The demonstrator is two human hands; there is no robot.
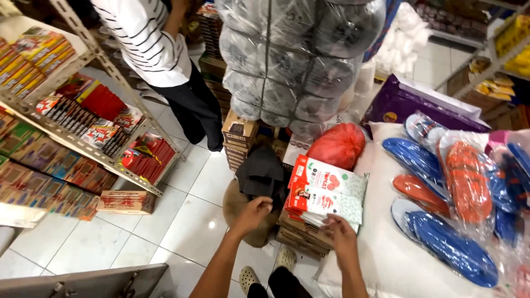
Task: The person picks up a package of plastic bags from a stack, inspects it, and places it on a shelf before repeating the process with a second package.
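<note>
Head view of a shop aisle. The right hand (338, 232) pinches the near edge of flat red-and-white packets (326, 194) stacked on cardboard cartons (301, 234), steadying the pile. The left hand (253, 212), fingers curled narrow, touches a dark folded cloth (260, 172) beside the stack; whether it grips anything cannot be told. Bagged blue and orange sandals (441, 182) lie on a white sack (381, 243) alongside.
</note>
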